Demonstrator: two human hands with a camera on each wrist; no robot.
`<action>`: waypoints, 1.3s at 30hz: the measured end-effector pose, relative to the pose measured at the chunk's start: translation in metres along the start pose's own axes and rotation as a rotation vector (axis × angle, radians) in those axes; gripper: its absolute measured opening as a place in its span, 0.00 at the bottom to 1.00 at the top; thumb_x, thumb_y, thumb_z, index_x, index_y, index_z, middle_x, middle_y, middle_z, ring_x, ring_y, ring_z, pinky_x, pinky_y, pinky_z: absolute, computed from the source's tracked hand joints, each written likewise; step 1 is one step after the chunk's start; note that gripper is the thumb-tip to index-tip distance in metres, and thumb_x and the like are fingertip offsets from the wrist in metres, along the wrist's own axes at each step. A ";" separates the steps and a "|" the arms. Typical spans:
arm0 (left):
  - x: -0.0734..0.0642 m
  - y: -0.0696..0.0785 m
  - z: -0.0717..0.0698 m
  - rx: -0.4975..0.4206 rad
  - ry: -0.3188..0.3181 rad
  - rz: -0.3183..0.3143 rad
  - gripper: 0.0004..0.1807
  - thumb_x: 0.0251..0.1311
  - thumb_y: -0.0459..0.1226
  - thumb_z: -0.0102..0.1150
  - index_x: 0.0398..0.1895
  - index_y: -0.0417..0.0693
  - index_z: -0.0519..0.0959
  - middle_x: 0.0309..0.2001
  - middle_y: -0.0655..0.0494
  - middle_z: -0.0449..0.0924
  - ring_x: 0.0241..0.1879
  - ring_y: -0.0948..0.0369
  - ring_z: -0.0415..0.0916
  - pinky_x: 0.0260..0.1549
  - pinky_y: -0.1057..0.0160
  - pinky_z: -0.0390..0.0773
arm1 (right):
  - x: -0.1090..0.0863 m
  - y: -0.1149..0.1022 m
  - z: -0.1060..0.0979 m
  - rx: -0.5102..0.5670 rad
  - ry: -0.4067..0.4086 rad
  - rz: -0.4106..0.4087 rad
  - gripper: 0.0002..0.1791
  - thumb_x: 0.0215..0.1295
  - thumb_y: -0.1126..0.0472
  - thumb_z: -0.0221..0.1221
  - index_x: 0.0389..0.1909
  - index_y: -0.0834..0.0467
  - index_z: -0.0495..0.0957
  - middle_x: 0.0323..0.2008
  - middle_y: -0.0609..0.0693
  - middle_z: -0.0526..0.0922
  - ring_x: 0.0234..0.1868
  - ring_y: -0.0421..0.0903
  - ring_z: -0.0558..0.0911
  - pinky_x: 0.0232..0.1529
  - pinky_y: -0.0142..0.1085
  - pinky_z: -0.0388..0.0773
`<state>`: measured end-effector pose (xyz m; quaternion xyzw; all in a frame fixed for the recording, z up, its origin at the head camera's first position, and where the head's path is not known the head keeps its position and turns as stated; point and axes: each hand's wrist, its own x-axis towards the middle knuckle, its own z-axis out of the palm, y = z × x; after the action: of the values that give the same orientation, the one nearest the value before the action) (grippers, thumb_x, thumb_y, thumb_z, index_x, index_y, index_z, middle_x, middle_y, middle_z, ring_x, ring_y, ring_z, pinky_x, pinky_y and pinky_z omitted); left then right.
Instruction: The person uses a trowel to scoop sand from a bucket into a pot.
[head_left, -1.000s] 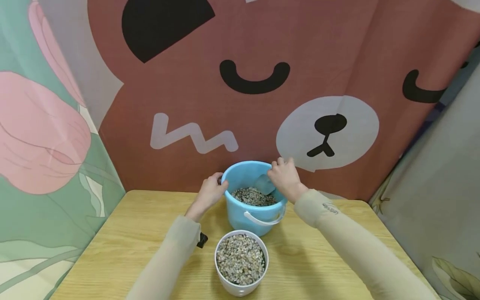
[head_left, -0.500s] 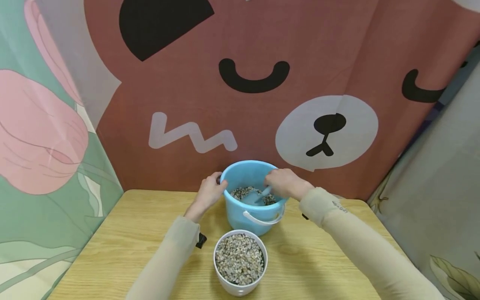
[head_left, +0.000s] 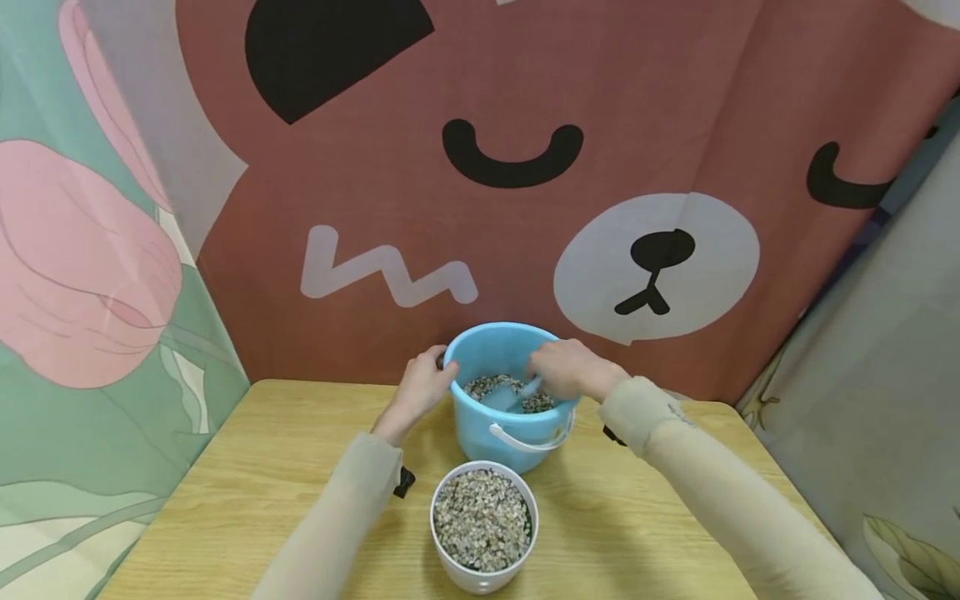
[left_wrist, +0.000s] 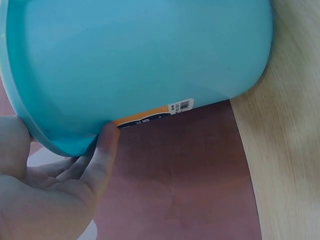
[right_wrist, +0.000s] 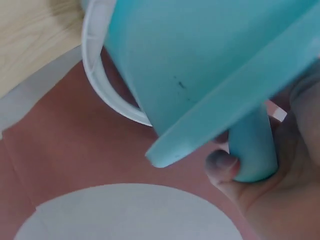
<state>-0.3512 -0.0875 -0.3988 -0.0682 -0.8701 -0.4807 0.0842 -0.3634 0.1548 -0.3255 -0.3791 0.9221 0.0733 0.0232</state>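
Note:
A light blue bucket (head_left: 491, 429) stands on the table with speckled gravel (head_left: 491, 386) inside it. My left hand (head_left: 422, 387) grips its rim on the left side, thumb over the edge and fingers outside, as the left wrist view also shows. Over the bucket's right rim, my right hand (head_left: 567, 367) holds a blue scoop (head_left: 504, 398) by its handle (right_wrist: 253, 150). The scoop's blade rests in the gravel, partly sunk in it. Nearer to me is a white pot (head_left: 480, 579), filled close to its rim with pale gravel (head_left: 482, 519).
The wooden table (head_left: 300, 483) lies under both containers. A white bucket handle (head_left: 528, 440) hangs down the bucket's front right. Close behind rises a brown bear-print curtain (head_left: 375, 342); printed cloth also hangs at both sides.
My right hand has come down to the bucket's right rim, and the scoop has swung from upright against the far right wall down into the gravel. My left hand stays on the rim.

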 end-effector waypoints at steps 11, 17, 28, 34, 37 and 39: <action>0.001 0.000 0.000 0.015 -0.007 0.017 0.24 0.68 0.40 0.51 0.63 0.36 0.72 0.47 0.46 0.81 0.37 0.56 0.76 0.35 0.60 0.77 | -0.005 0.001 0.000 0.250 -0.001 0.111 0.09 0.63 0.58 0.66 0.44 0.51 0.86 0.42 0.45 0.84 0.38 0.43 0.79 0.38 0.41 0.78; 0.001 0.000 0.000 0.008 -0.002 0.006 0.25 0.68 0.41 0.51 0.64 0.37 0.71 0.49 0.45 0.80 0.39 0.55 0.76 0.38 0.58 0.77 | -0.015 0.004 -0.002 0.340 0.066 0.146 0.06 0.65 0.57 0.64 0.40 0.52 0.86 0.34 0.43 0.83 0.27 0.41 0.76 0.27 0.36 0.74; 0.001 -0.003 0.001 -0.001 -0.003 0.008 0.24 0.70 0.42 0.51 0.64 0.39 0.71 0.46 0.47 0.81 0.36 0.56 0.76 0.33 0.60 0.76 | -0.041 0.007 -0.002 0.422 0.187 0.240 0.14 0.65 0.57 0.63 0.49 0.57 0.84 0.41 0.50 0.85 0.28 0.40 0.77 0.30 0.38 0.73; -0.003 -0.004 -0.001 -0.034 -0.024 0.005 0.28 0.70 0.49 0.53 0.64 0.40 0.71 0.46 0.48 0.81 0.40 0.56 0.79 0.38 0.57 0.79 | -0.057 0.006 0.000 0.446 0.265 0.290 0.14 0.66 0.57 0.62 0.49 0.57 0.84 0.35 0.48 0.83 0.17 0.42 0.69 0.22 0.37 0.69; -0.010 -0.005 -0.005 -0.070 -0.055 -0.001 0.33 0.69 0.55 0.52 0.66 0.40 0.68 0.49 0.47 0.80 0.44 0.56 0.80 0.42 0.56 0.80 | -0.066 0.003 0.001 0.452 0.303 0.305 0.14 0.66 0.56 0.62 0.49 0.57 0.84 0.31 0.46 0.82 0.14 0.42 0.65 0.18 0.36 0.65; -0.017 -0.005 -0.009 -0.102 -0.081 -0.001 0.36 0.68 0.56 0.51 0.69 0.40 0.65 0.52 0.46 0.79 0.46 0.53 0.80 0.45 0.54 0.80 | -0.074 0.000 0.000 0.452 0.334 0.320 0.13 0.65 0.56 0.62 0.48 0.57 0.84 0.32 0.47 0.82 0.15 0.42 0.66 0.18 0.36 0.64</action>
<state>-0.3348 -0.0989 -0.4019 -0.0912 -0.8471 -0.5215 0.0450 -0.3111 0.2062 -0.3184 -0.2215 0.9540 -0.1940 -0.0566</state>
